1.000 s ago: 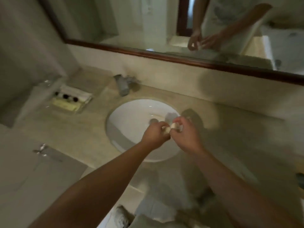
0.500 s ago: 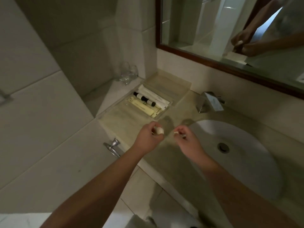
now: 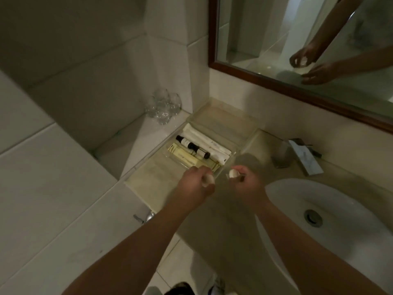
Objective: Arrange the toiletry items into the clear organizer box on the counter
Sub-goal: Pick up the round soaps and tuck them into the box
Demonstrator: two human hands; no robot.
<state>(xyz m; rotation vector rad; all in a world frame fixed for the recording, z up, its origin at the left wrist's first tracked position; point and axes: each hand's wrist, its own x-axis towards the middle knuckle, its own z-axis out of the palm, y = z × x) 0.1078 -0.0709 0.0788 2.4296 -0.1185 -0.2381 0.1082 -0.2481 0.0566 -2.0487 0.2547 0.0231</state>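
Fingers of the left hand (image 3: 196, 184) pinch one small pale item (image 3: 207, 180), the right hand (image 3: 246, 183) another (image 3: 232, 173), at the clear organizer box's (image 3: 221, 122) 6 o'clock edge; next, lower each among the tubes inside

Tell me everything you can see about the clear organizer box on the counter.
The organizer box is a shallow, clear plastic tray with a yellowish tint, lying flat in the counter's back corner below the mirror, left of the faucet. Its near half holds white packets, small dark-capped bottles and pale yellow packets, laid side by side; its far half looks empty. Neither hand touches it.
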